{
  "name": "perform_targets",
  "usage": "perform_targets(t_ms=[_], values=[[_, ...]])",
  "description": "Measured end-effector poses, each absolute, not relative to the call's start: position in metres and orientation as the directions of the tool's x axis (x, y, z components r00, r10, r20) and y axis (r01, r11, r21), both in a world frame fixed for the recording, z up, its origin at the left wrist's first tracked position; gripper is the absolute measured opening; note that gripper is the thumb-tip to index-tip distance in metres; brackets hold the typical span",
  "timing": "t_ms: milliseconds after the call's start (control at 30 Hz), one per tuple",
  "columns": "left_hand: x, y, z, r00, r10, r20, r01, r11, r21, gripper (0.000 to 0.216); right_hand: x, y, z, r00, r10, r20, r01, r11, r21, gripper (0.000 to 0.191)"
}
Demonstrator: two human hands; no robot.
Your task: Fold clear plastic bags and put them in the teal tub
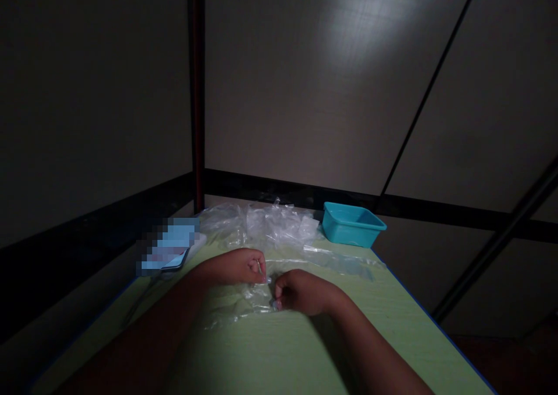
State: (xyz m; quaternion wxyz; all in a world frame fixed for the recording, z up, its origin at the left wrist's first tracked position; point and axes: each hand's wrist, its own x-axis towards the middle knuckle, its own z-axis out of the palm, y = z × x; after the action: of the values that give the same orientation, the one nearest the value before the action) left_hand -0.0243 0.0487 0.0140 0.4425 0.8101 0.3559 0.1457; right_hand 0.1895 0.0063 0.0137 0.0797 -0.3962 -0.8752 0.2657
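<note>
Mostly dim, the head view shows both hands close together on the green table (pixel 392 325). The L. hand (pixel 238 266) has its fingers curled tight and seems to pinch the edge of a clear plastic bag (pixel 235 309). The R. hand (pixel 303 293), just beside, is closed on it the same way. The bag lies flat under and between them, in front of the bag pile (pixel 261 223) and teal tub (pixel 352 225). Best, probably: grip only the very edge, w/ small pulls, and keep the rest flat.

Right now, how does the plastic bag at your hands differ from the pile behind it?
The bag lies flat; the pile is crumpled and heaped. The left hand and right hand pinch the bag; nobody touches the pile. Both are clear plastic.
</note>
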Motion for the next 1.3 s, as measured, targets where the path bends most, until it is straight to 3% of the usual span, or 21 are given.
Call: perform_targets(t_ms=[333, 500, 700, 833, 1067, 1300], values=[[-0.013, 0.036, 0.011, 0.738, 0.67, 0.074, 0.456, -0.577, 0.678, 0.039, 0.188, 0.007, 0.01, -0.69, 0.723, -0.032, 0.615, 0.562, -0.552, 0.005], [-0.011, 0.037, 0.007, 0.692, 0.681, 0.24, 0.556, -0.715, 0.424, 0.082, 0.189, 0.009, 0.008, -0.664, 0.746, -0.059, 0.651, 0.537, -0.536, 0.007], [-0.013, 0.04, -0.003, 0.69, 0.718, 0.093, 0.656, -0.674, 0.34, 0.107, 0.188, 0.008, 0.01, -0.67, 0.738, -0.085, 0.649, 0.525, -0.551, 0.006], [-0.014, 0.041, -0.006, 0.698, 0.713, 0.062, 0.657, -0.673, 0.339, 0.109, 0.191, 0.008, 0.015, -0.648, 0.754, -0.102, 0.677, 0.51, -0.53, 0.009], [-0.015, 0.043, -0.008, 0.709, 0.703, 0.05, 0.64, -0.671, 0.374, 0.11, 0.201, 0.008, 0.027, -0.611, 0.732, -0.301, 0.75, 0.414, -0.516, 0.022], [-0.014, 0.042, -0.008, 0.697, 0.717, 0.019, 0.676, -0.666, 0.315, 0.11, 0.2, 0.008, 0.026, -0.609, 0.722, -0.329, 0.748, 0.383, -0.542, 0.015]])
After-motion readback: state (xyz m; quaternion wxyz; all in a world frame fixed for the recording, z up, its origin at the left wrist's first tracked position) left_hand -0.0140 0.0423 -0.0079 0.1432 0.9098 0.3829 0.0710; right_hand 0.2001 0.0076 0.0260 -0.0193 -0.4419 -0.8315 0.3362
